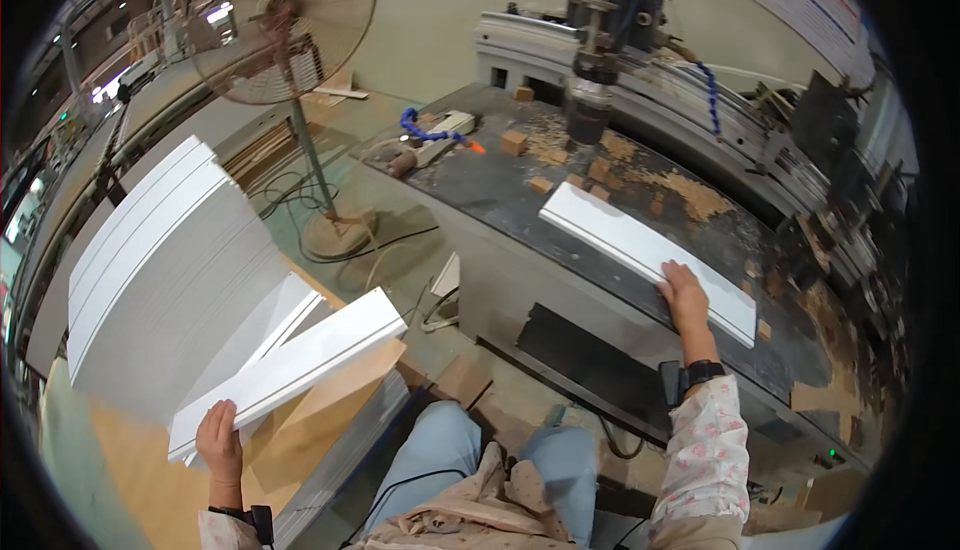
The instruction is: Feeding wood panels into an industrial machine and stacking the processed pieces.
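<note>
My left hand (218, 440) is closed on the lower-left end of a long white grooved board (300, 365). That board slants up to the right over a few loose boards and brown cardboard. My right hand (686, 295) grips the near long edge of a second white board (610, 230), fingers on top. This one lies flat on the dark, dusty machine table (480, 185), along its front side. Above the table hangs a black cylindrical tool head (588, 100), apart from the board. The undersides of both boards are hidden.
A tall curved stack of white boards (170, 280) stands at the left. Behind it is a pedestal fan (300, 120), with cables across the floor. Wood blocks (514, 142), sawdust (690, 195) and a blue jointed hose (425, 130) lie on the machine table.
</note>
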The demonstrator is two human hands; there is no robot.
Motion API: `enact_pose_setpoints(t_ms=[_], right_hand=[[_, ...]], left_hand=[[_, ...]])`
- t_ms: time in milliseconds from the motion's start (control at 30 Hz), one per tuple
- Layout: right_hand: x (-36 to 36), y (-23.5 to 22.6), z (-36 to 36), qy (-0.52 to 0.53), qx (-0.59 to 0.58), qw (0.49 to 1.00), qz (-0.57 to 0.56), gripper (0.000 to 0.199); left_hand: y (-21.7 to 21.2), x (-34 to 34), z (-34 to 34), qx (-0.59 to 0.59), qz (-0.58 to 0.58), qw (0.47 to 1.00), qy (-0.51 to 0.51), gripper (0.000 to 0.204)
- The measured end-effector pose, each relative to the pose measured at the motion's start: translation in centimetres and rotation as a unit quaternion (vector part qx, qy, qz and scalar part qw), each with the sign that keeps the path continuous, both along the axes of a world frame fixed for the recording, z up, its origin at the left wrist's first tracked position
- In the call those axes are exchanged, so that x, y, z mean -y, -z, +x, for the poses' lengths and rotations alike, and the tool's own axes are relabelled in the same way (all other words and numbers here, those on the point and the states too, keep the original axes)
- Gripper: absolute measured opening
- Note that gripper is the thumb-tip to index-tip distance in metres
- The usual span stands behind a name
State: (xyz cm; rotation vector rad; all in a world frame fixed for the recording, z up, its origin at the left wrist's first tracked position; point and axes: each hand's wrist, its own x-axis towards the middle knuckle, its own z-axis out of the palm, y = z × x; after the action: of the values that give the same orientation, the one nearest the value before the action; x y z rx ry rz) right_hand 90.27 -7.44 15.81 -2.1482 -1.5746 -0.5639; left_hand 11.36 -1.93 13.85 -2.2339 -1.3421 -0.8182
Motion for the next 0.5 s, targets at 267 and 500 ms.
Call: enact_pose_setpoints(t_ms=[267,500], right_hand=[[-1.8,0.9,0.8,0.011,-0.056,0.998,-0.04,0.037],[-2.6,0.0,-0.5,0.043,-0.093,0.992,-0.074,0.038]], left_hand=[[2.5,-1.6,-5.7,-0.044,0.025,0.994,-0.097,0.041],[5.2,-2.7,-5.5,-0.05,-0.161,0.975,-0.147,0.055]])
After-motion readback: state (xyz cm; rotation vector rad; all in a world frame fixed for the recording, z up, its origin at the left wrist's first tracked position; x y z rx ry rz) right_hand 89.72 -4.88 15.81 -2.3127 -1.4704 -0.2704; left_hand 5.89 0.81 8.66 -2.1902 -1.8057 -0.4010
